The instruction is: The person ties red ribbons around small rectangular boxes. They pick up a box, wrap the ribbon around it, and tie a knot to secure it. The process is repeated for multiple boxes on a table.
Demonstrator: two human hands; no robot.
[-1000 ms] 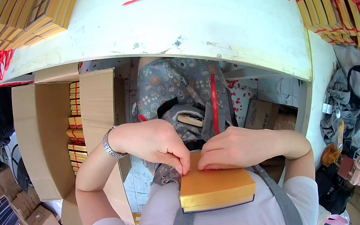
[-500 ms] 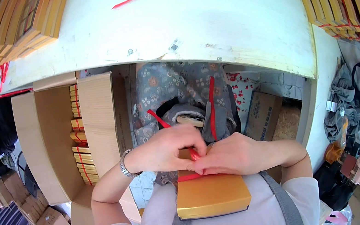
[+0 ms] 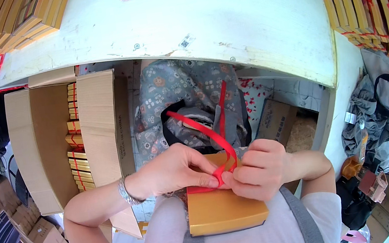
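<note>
Below the white bench [image 3: 239, 19], at six o'clock against the chest, the stiff, light-looking gold box [image 3: 223, 210] sits steady while left hand [image 3: 174, 170] and right hand [image 3: 257, 170] fingers pinch the limp, slippery-looking red ribbon [image 3: 206, 134] at its knot.

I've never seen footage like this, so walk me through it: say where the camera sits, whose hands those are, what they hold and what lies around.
The camera is worn on a person's head and looks down, so the round picture bends straight edges. The two bare hands are that person's own. The left hand and right hand pinch a red ribbon looped over a flat golden box held against the chest. Ahead is a white table with stacks of ribbon-tied boxes at its right end. At left stands an open cardboard carton holding more such boxes.
</note>
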